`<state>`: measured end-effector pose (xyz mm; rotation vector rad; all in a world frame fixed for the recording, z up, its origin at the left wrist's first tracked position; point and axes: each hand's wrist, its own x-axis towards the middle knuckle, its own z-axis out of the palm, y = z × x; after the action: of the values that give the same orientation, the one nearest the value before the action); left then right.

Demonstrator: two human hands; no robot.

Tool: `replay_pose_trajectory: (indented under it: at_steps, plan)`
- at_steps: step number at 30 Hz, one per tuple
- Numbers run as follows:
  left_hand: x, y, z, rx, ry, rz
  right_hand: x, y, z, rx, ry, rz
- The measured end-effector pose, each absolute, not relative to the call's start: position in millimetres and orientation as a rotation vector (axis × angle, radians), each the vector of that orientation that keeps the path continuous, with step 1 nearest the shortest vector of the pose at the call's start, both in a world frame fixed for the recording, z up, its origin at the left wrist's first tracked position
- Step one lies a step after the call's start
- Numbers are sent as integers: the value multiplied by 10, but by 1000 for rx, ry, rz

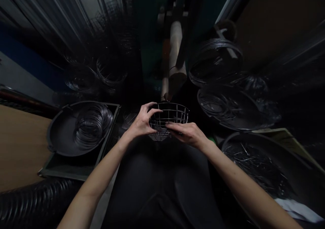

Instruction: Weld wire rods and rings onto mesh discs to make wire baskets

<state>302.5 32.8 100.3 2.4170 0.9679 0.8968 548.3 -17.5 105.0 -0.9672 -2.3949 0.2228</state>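
A small round wire basket [179,115] with a gridded bottom is in the middle of the head view, above my lap. My left hand [141,121] grips its left side, fingers along the upper rim and thumb lower down. My right hand [188,133] is closed at the near right side of the basket, its fingers laid over the wires. Whether a loose piece of wire sits between those fingers is too dark to tell. Just beyond the basket are the tips of a machine's thick cylindrical arms [176,43].
At left, a dark round pan [59,134] holding wire rings [92,126] rests on a green crate [66,171]. More pans stand at right, one with wire rings [215,104], a nearer one with short wire pieces [256,164]. A ribbed black hose [33,202] lies lower left.
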Motion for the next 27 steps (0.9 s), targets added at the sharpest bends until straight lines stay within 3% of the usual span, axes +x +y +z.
replay_pose_trajectory:
  at_steps: [27]
  plan:
    - [3074,585,1175,2385,952,884,5519,35,1195,-943,-2383,98]
